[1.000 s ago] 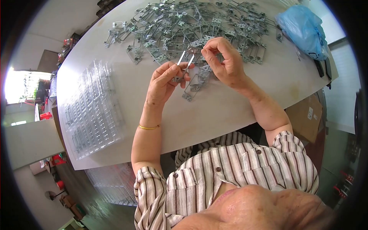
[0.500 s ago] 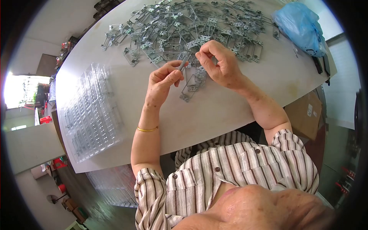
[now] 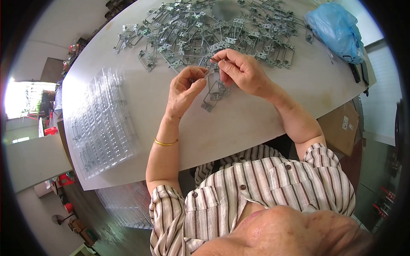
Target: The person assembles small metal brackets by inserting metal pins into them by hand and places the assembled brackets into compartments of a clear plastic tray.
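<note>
My left hand point(image 3: 183, 91) is closed, thumb and fingers pinching a small grey metal bracket point(image 3: 208, 72) whose end shows past the fingertips. My right hand point(image 3: 245, 76) meets it from the other side, its thumb and index finger closed on the same piece; the fingers hide most of it. Just below the hands, a few loose metal brackets point(image 3: 208, 106) with thin rods lie on the white table. Beyond the fingertips spreads a large heap of similar metal brackets point(image 3: 188, 36).
Clear plastic trays point(image 3: 102, 123) with rows of small pockets lie on the table's left. A blue plastic bag point(image 3: 335, 32) sits at the back right. A cardboard box point(image 3: 339, 130) stands beside the right table edge. More clear trays point(image 3: 126, 205) are below the table's front left.
My right hand has come down and left to meet the piece in my left hand. The grey piece that stood out from my left fingers is now mostly covered.
</note>
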A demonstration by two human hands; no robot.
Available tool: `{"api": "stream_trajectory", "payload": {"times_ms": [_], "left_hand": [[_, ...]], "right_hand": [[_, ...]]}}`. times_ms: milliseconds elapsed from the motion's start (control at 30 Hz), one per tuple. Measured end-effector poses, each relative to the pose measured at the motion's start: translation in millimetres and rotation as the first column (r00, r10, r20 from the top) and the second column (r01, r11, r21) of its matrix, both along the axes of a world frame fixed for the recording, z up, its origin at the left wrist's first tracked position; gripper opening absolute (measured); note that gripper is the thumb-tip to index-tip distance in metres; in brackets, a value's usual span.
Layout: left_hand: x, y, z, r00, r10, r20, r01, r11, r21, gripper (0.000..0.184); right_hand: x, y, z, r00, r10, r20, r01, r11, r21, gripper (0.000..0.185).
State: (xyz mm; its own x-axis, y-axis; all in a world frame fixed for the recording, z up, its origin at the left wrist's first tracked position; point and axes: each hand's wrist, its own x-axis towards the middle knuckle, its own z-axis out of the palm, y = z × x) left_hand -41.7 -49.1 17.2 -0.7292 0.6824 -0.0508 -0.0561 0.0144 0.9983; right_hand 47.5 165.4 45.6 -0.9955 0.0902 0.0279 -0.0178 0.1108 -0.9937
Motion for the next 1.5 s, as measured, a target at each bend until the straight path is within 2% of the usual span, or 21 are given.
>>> {"api": "stream_trajectory", "payload": {"times_ms": [67, 167, 267, 400, 467, 500, 600, 667, 733, 867, 1033, 1267, 1367, 1500], "left_hand": [[0, -1, 3, 0.999, -0.02, 0.031, 0.02, 1.0, 0.0, 0.013], [1, -1, 1, 0.998, -0.065, 0.008, 0.065, 0.997, 0.051, 0.009], [3, -1, 3, 0.99, -0.133, -0.045, 0.135, 0.99, 0.044, 0.006], [6, 1, 3, 0.988, -0.148, -0.05, 0.15, 0.988, 0.045, 0.006], [0, -3, 1, 0.987, -0.099, 0.125, 0.091, 0.994, 0.066, 0.01], [-2, -4, 1, 0.975, -0.076, 0.211, 0.061, 0.995, 0.073, 0.011], [-2, -2, 4, 0.926, 0.006, 0.377, -0.106, 0.963, 0.246, 0.016], [-7, -5, 0, 0.907, 0.011, 0.421, -0.129, 0.959, 0.252, 0.014], [-10, -8, -3, 0.899, -0.013, 0.438, -0.121, 0.954, 0.276, 0.014], [-12, -9, -5, 0.906, -0.038, 0.421, -0.101, 0.948, 0.303, 0.014], [-5, -6, -5, 0.917, -0.003, 0.399, -0.13, 0.943, 0.305, 0.015], [-7, -7, -7, 0.953, -0.055, 0.298, -0.043, 0.949, 0.311, 0.019], [-8, -7, -7, 0.967, -0.048, 0.252, -0.026, 0.959, 0.281, 0.019], [-4, -4, -5, 0.974, -0.055, 0.218, -0.004, 0.964, 0.265, 0.017]], "right_hand": [[0, -2, 3, 0.999, 0.004, 0.045, 0.001, 0.994, -0.108, 0.015], [1, 3, 8, 0.995, 0.017, 0.094, -0.011, 0.998, -0.056, 0.013], [1, 5, 5, 1.0, -0.02, -0.004, 0.021, 0.997, 0.079, 0.014], [0, 7, 5, 0.99, -0.122, -0.076, 0.124, 0.992, 0.022, 0.014], [-3, 9, -3, 0.968, -0.183, -0.169, 0.189, 0.982, 0.02, 0.013], [-3, 9, 0, 0.978, -0.186, -0.099, 0.185, 0.983, -0.019, 0.013], [-1, 7, 11, 0.986, -0.156, 0.066, 0.162, 0.983, -0.088, 0.013], [-1, 7, 12, 0.987, -0.106, 0.119, 0.115, 0.991, -0.068, 0.013], [-2, 3, 2, 0.992, -0.117, 0.035, 0.117, 0.993, 0.006, 0.012], [-2, 0, -1, 0.993, -0.113, -0.037, 0.117, 0.988, 0.099, 0.01], [-1, 0, -8, 0.994, -0.101, -0.04, 0.105, 0.987, 0.122, 0.012], [0, 1, 1, 0.995, -0.096, -0.018, 0.098, 0.978, 0.185, 0.014], [-1, -3, -2, 0.99, -0.142, 0.019, 0.141, 0.988, 0.068, 0.018], [-2, 3, 5, 0.985, -0.023, 0.169, 0.042, 0.993, -0.109, 0.026]]}}
